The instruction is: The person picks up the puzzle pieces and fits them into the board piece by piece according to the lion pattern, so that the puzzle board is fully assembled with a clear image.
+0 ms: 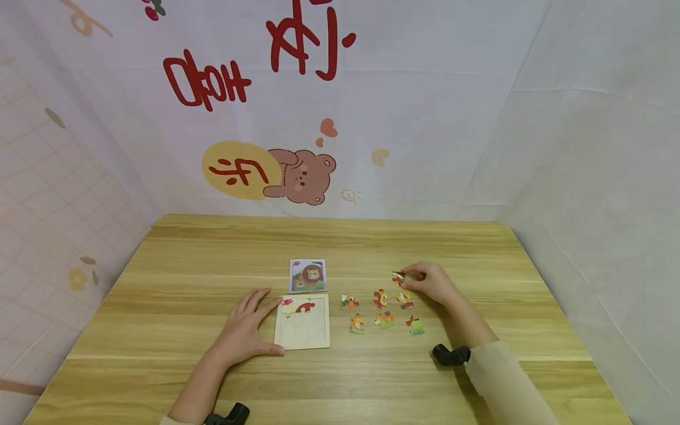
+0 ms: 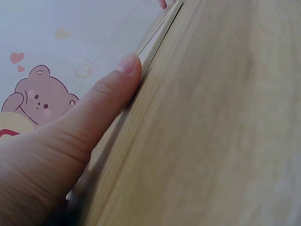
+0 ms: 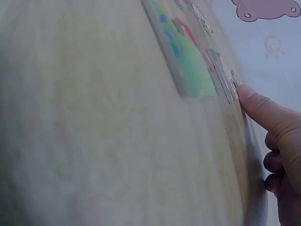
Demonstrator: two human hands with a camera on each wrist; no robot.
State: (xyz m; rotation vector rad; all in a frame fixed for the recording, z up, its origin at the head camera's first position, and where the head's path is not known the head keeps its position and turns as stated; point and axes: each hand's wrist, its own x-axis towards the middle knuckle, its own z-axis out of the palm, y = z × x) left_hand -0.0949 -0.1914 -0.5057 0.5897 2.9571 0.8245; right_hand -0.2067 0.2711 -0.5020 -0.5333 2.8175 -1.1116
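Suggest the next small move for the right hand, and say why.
Probably bring the dark-edged piece to the open top-right corner of the puzzle tray: the right hand pinches it, the picture card looks dark in that corner, and the left hand touches the tray.

Pale puzzle tray [image 1: 303, 332] flat, part-filled; dark-topped piece [image 1: 398, 277] seemingly pinched.

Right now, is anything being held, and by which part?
The right hand pinches a puzzle piece by its right edge; the left hand merely touches the puzzle board.
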